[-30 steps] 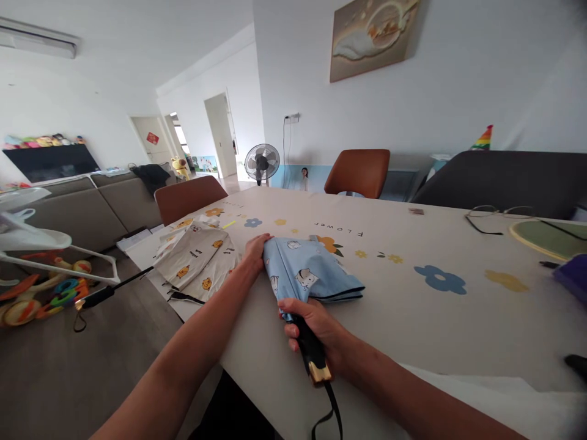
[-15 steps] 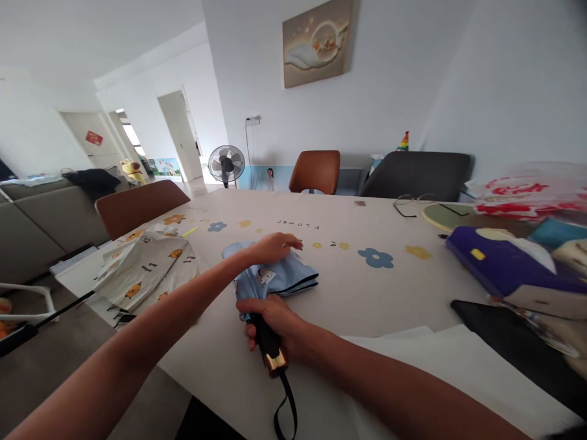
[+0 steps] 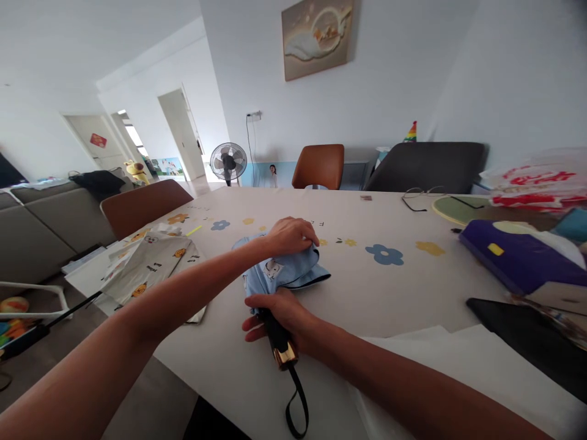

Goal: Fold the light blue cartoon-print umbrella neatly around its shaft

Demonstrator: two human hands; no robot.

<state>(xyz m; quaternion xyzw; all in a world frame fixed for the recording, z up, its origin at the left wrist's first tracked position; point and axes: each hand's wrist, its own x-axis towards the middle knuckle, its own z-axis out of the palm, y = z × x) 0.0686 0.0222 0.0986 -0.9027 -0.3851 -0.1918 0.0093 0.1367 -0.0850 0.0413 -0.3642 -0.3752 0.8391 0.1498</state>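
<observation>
A folding umbrella [image 3: 270,275] with light blue fabric and a cartoon print lies across the middle of the table. Its black handle ends in a gold band, from which a black wrist strap hangs toward me. My right hand [image 3: 282,315] is wrapped around the umbrella where the handle meets the fabric, thumb on top and some fingers showing beneath. My left hand [image 3: 293,235] is at the far end with curled fingers, gripping a fold of the blue fabric near its dark edge. The fingertips of that hand are partly hidden.
A pale cloth with bear prints [image 3: 156,263] is crumpled at the left. On the right are a purple tissue pack [image 3: 518,250], eyeglasses [image 3: 424,198], white paper sheets [image 3: 426,360] and a black flat item [image 3: 518,336]. Chairs stand along the far side of the table [image 3: 339,293].
My left hand has moved a little right and its fingers have curled in on the fabric, lifting a fold. My right hand's lower fingers have loosened slightly. The view has shifted a little.
</observation>
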